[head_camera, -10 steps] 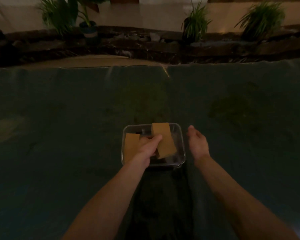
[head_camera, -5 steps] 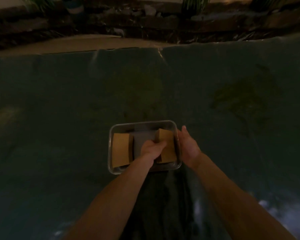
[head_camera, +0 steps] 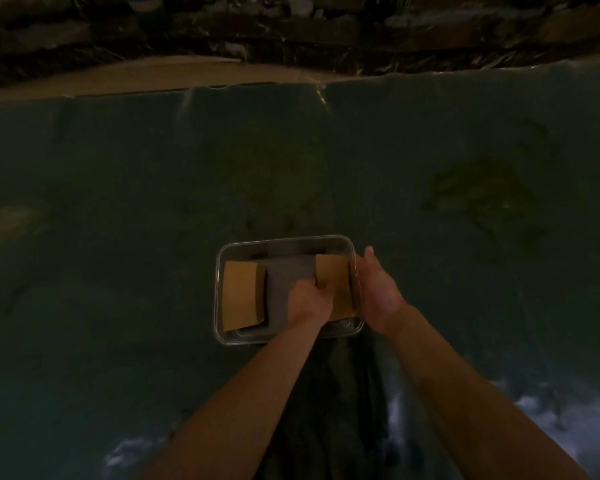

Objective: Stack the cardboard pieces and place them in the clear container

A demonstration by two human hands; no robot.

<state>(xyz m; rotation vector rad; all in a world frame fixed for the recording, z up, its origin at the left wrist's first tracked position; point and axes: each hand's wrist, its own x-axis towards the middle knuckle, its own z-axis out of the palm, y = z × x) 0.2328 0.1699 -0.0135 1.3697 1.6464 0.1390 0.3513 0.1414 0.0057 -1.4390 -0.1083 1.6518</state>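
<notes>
Matt brown cardboard pieces lie in a glossy, smooth, clear plastic rectangular container on dull dark-green cloth.

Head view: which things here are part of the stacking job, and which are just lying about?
Job:
- container
- left cardboard, lying inside
- right cardboard, in the left hand
- right hand, open against the container's right wall

Lying about:
- green cover under the container
- rocks at the far edge

Single head view; looks forward-down, close over hands, dark cloth.
</notes>
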